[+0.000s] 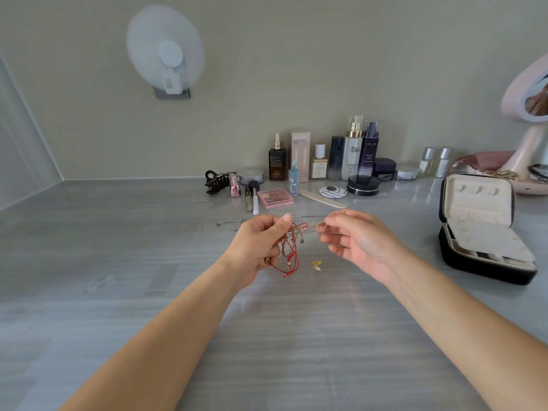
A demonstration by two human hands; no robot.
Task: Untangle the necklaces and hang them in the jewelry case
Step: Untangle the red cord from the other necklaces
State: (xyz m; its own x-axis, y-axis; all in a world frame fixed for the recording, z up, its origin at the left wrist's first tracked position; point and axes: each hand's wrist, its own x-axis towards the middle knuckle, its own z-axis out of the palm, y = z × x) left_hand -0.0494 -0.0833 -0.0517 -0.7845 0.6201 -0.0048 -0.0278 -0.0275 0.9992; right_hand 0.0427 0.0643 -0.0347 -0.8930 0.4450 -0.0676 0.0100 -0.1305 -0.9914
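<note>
The tangle of necklaces hangs between my two hands, lifted off the counter. Its stretched part, a thin pale chain, runs sideways and close to level from my left fingers across to my right fingers. The loops of red cord drop straight down just beneath my left fingers. My left hand is turned palm-inward, thumb on top, with its fingers curled and clamped on the bunched end of the tangle. My right hand faces it, thumb and forefinger pinched together on the chain's other end, the remaining fingers loosely bent. Both forearms reach straight forward, the hands near each other but apart. A small gold pendant sits below and between my fingers; I cannot tell whether it dangles or lies on the counter. Just beyond my fingers a silver chain lies flat on the counter, its length also running sideways. Well off to the right of my right fingers stands the jewelry case, open, its cream-lined lid upright and a cream flap lying over the base, with compartments showing at its front edge. Farther beyond my fingers, cosmetic bottles stand against the wall.
</note>
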